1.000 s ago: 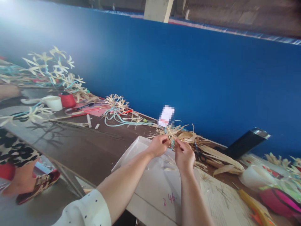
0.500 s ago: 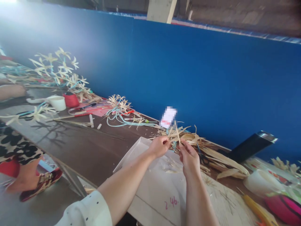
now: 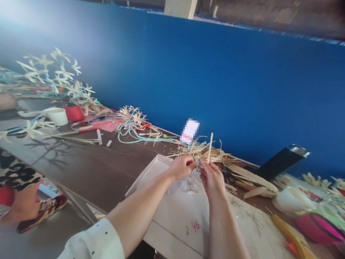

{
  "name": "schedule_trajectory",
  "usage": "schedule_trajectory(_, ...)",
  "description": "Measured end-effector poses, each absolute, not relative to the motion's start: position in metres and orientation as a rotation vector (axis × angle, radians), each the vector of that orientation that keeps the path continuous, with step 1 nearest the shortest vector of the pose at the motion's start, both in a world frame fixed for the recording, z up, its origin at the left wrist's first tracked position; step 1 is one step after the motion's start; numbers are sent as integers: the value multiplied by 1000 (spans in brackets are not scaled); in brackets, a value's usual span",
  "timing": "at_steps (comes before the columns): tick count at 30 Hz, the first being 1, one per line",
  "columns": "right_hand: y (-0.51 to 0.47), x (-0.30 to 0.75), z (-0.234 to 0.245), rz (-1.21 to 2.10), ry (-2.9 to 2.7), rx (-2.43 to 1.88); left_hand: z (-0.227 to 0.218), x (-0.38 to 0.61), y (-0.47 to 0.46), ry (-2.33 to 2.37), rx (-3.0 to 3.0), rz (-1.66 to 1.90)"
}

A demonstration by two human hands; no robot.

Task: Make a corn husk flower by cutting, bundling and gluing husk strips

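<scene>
Far to the left of a shallow white box [image 3: 175, 208], at the edge of view, part of another person's arm [image 3: 7, 101] rests over a brown table [image 3: 107, 167]. Also well left of the box, stems of pale star-shaped flowers [image 3: 64, 73] stand up, with a white cup-like object [image 3: 57, 116] and a red rounded bundle [image 3: 74, 113] in front of them. Nearer the box, still left and beyond it, come a pink sheet [image 3: 111, 126] and looped pale blue cords [image 3: 140, 139]. The wearer's left hand [image 3: 184, 166] is above the box's far part, fingers curled with the tips close together; whether they grip anything, I cannot tell. Just right of it, also above the box's far part, the right hand [image 3: 212, 176] pinches a thin pale strip [image 3: 210, 147] between thumb and fingers. The strip points upward, nearly upright, its top leaning slightly right. Dried husks [image 3: 253, 176] lie beyond the box and to its right, near a tilted black flask [image 3: 284, 162]. Right of the box are a white roll [image 3: 292, 199], a yellow-handled tool [image 3: 292, 235] and a bright pink pouch [image 3: 318, 227].
</scene>
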State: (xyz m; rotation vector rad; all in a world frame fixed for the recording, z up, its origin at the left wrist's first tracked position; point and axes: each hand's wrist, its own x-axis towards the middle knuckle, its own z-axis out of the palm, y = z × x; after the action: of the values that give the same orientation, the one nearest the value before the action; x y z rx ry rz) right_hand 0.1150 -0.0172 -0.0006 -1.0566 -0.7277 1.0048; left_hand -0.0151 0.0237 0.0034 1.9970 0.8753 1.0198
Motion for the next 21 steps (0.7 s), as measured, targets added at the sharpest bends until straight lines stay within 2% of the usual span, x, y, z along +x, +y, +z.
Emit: schedule_trajectory(21, -17, 114, 1, 944, -662, -1120, 7, -16, 20, 916, 2105, 1017)
